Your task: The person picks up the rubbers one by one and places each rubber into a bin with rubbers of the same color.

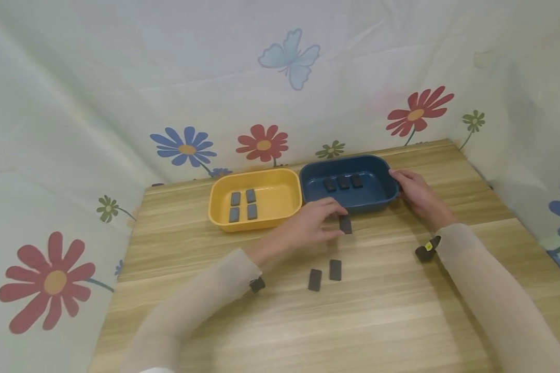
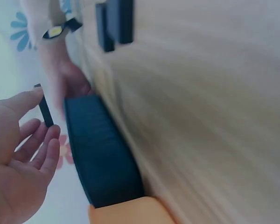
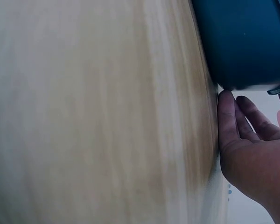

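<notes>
My left hand (image 1: 305, 224) pinches a dark rectangular tile (image 1: 346, 224) between thumb and fingertips, just in front of the dark blue tray (image 1: 371, 206). In the left wrist view that thin tile (image 2: 45, 111) is held edge-on, apart from the tray. My right hand (image 1: 415, 192) grips the blue tray's right end; in the right wrist view its fingertips touch the outside near the base and the thumb is partly cut off near the rim. Three dark tiles (image 1: 343, 182) lie in a row inside the blue tray.
A yellow tray (image 1: 280, 202) stands against the blue tray's left side, with several grey tiles (image 1: 235, 199) in its left half. Two more dark tiles, one left (image 1: 315, 280) and one right (image 1: 335, 270), lie on the wooden table (image 1: 382, 311). A flowered curtain (image 1: 354, 93) hangs behind.
</notes>
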The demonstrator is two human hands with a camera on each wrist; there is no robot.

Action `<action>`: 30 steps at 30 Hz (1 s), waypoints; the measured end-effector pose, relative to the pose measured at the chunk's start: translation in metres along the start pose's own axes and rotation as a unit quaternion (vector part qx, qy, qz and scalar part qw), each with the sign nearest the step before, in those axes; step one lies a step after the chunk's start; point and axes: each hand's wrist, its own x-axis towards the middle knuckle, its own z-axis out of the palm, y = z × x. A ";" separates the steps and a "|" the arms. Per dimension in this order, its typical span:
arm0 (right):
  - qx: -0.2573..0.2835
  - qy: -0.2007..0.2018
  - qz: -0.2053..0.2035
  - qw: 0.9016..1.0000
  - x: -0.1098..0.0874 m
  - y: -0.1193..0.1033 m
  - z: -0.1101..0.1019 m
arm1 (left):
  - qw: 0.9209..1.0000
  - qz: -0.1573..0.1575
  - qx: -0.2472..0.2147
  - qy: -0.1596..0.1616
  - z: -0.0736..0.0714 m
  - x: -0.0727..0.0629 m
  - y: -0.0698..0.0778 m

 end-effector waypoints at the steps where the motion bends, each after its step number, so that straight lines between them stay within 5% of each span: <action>1: -0.001 0.001 0.001 1.000 0.000 0.000 -0.001 | 1.000 -0.003 -0.001 0.004 -0.002 0.004 0.000; 14: -0.021 -0.005 0.000 1.000 -0.003 -0.001 0.001 | 0.994 -0.076 0.019 0.076 -0.019 0.046 -0.027; 30: -0.002 -0.008 0.008 1.000 0.002 0.002 -0.003 | 0.984 -0.153 0.091 0.016 -0.006 0.071 -0.054</action>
